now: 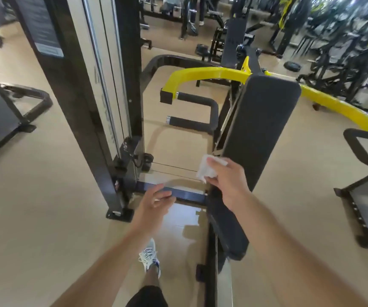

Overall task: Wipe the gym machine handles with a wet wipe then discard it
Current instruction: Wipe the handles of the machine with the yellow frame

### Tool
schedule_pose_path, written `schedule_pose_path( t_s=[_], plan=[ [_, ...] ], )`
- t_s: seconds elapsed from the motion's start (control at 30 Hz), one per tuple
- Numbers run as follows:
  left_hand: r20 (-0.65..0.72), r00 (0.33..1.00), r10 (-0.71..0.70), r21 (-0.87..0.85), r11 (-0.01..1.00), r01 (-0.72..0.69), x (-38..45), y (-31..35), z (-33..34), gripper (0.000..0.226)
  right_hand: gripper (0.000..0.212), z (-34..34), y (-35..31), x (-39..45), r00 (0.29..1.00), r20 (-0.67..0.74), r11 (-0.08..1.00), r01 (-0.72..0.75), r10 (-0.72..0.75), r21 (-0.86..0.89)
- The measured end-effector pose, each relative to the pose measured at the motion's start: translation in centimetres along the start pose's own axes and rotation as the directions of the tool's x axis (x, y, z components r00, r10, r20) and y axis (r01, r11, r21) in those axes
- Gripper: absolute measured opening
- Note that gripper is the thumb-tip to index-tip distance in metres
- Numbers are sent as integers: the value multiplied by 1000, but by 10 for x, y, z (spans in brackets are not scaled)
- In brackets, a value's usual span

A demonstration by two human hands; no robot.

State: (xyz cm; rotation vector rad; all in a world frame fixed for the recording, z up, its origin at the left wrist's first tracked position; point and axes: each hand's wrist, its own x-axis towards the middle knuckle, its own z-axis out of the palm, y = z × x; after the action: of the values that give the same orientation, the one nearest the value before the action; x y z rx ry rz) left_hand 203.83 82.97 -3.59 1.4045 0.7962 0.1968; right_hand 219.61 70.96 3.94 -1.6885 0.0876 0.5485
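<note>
Gym floor, pale and glossy, spreads under us, with dark machines crowding the far side. From the head view, our right hand (pixel 227 180) pinches a folded wipe (pixel 208 168) between thumb and fingertips, held in the air just beside the lower edge of the black back pad (pixel 258 129). Our left hand (pixel 154 201) hangs loosely curled and holds nothing, a little below and left of the right. Beyond both hands, up and slightly left of the wipe, the two black grips (pixel 191 111) stick out from the yellow arm (pixel 209 74); the wipe is well apart from them, so wiping looks not yet begun. Only the wipe's edge is pinched, so it may slip onto the floor (pixel 45 207) while reaching. We also judge the pad and steel cables (pixel 174 168) could snag it.
</note>
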Motion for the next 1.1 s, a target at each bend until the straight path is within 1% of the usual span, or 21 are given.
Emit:
schedule_pose_path(
  t_s=[0.07,0.1,0.17,0.2,0.23,0.27,0.3,0.33,0.37,0.4,0.47,0.5,0.57,0.63,0.67,0.77,0.9,0.97,1.0,1.07,1.1],
  plan=[
    [23,1000,10,4,1000,-10,42,14,-3,35,16,24,-29,46,981,-66,975,173,-183,-137],
    [28,999,21,18,1000,-22,64,21,-7,35,15,37,-43,69,952,-81,937,270,-294,-224],
    [13,998,65,50,997,-66,109,35,-14,35,17,62,-64,112,882,-58,819,408,-468,-404],
    [3,996,84,67,994,-84,132,44,-19,36,18,76,-71,132,868,-12,757,427,-497,-494],
    [-5,996,91,89,992,-90,153,55,-23,36,21,91,-77,149,871,69,676,425,-486,-602],
    [-12,996,86,106,991,-85,173,66,-27,36,25,103,-77,161,874,183,556,435,-451,-709],
    [-23,997,80,108,991,-77,190,75,-30,35,30,114,-74,166,869,295,422,458,-396,-783],
    [-31,996,79,103,992,-76,206,83,-35,32,37,123,-72,166,857,381,313,489,-347,-814],
    [-34,996,83,97,992,-79,221,91,-38,30,42,127,-72,161,843,441,264,521,-306,-812],
    [-31,996,84,95,992,-81,234,97,-42,28,43,129,-72,159,830,480,248,547,-284,-799],
    [-10,997,80,108,991,-79,256,108,-45,26,33,124,-75,169,806,512,235,582,-297,-779],
    [-4,997,73,118,990,-72,265,111,-45,25,32,121,-80,182,801,525,198,586,-287,-786],
    [-11,998,61,127,990,-59,279,113,-41,23,44,123,-92,210,795,577,90,599,-190,-796],
    [-29,999,46,119,992,-42,285,112,-32,24,47,136,-96,226,797,603,8,604,-45,-797],
    [-45,998,36,120,992,-31,287,112,-27,24,46,143,-93,229,793,609,-47,608,-24,-793],
    [-70,997,12,133,991,-3,290,117,-15,24,44,142,-84,234,743,667,-220,642,-59,-735],
    [-35,999,-1,150,989,6,294,122,-7,27,39,87,-91,239,734,678,-335,629,-41,-701],
    [-45,999,-5,168,986,13,293,122,-1,27,37,68,-93,237,711,702,-388,638,-35,-665],
    [-65,998,-7,171,985,18,291,122,2,28,40,70,-93,238,712,702,-361,652,-11,-666],
    [-115,993,-21,142,989,37,287,124,10,32,55,94,-94,244,717,697,-203,685,16,-700],
    [-145,989,-34,119,992,52,285,126,12,33,62,109,-90,250,710,704,-163,697,16,-699]
  ],
)
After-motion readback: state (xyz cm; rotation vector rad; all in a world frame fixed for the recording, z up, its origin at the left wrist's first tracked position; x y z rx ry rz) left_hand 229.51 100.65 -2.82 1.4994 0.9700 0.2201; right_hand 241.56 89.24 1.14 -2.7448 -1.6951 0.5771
